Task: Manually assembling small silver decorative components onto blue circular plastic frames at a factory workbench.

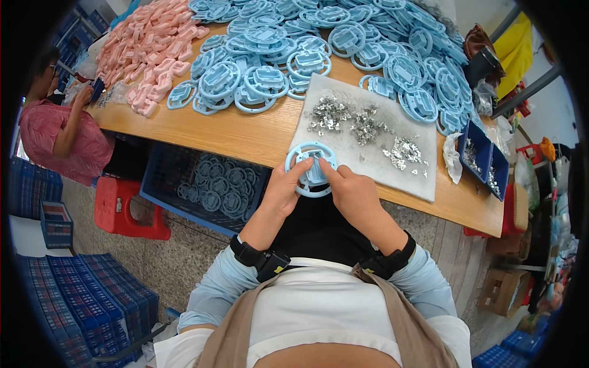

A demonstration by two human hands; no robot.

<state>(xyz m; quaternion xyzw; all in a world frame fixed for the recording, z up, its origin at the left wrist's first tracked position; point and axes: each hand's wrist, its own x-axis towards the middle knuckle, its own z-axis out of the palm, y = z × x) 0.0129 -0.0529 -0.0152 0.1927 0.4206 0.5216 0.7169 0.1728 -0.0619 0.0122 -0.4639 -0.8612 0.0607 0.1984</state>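
- From the head view, I have the light-blue wheel part (315, 177) at the centre of my clock, held just over the table's near edge, with 12 pointing away from the wearer.
- I see the left hand (283, 189) gripping its rim from 9 o'clock: the thumb lies over the face, and the other fingers are mostly hidden by the hand and the part.
- I see the right hand (354, 195) on it from about 4 o'clock, one fingertip pressed on the raised middle; I cannot tell how its lower fingers stand.
- At 2 o'clock from the hands, I have a white pad (412, 184) on the wooden table (202, 132), bearing three loose heaps of small metal pieces (330, 114).
- Further round toward 3 o'clock, crumpled white plastic (453, 158) lies just beside a blue two-compartment bin (475, 136) with more metal pieces.
- Between 11 and 1 o'clock, I see a big pile of blue wheel parts (267, 46); at 10 to 11, a heap of pink parts (144, 46).
- At 8 o'clock, below the tabletop, a blue crate (184, 216) holds more wheel parts, near a red stool (119, 205).
- Out at 9 to 10 o'clock, a co-worker (67, 138) sits at the table.
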